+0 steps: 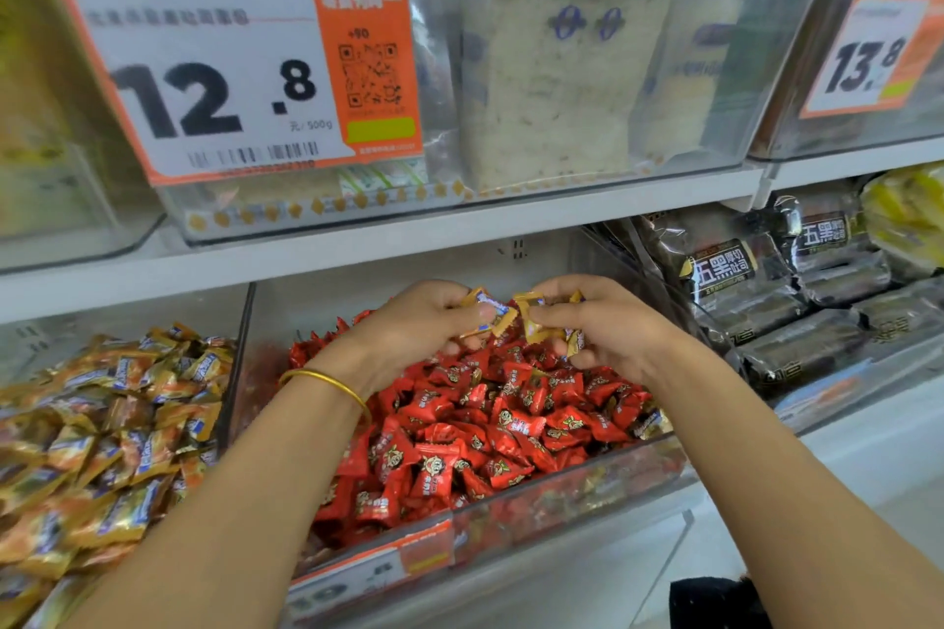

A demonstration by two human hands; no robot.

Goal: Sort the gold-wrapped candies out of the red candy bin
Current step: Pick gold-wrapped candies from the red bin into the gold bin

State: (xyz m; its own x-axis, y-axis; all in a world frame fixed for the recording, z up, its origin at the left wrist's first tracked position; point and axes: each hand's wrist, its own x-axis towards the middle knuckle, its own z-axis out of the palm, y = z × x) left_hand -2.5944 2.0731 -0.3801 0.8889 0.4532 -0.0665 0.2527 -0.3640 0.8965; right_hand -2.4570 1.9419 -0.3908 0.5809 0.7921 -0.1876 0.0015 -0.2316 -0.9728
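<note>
A clear bin [562, 490] in the middle of the lower shelf is heaped with red-wrapped candies [490, 429]. Over its back part, my left hand [424, 322] grips a gold-wrapped candy with a blue label [490, 312]. Beside it, my right hand [608, 322] holds a few gold-wrapped candies [534, 319]. The two hands almost touch. One more gold-wrapped candy [651, 421] lies among the red ones at the bin's right edge. A gold bangle [327, 381] circles my left wrist.
Left of the red bin stands a bin full of gold-wrapped candies [102, 450]. Dark packaged loaves [797, 301] fill the bin on the right. A white shelf [357, 245] with clear bins and orange price signs [245, 66] hangs just above the hands.
</note>
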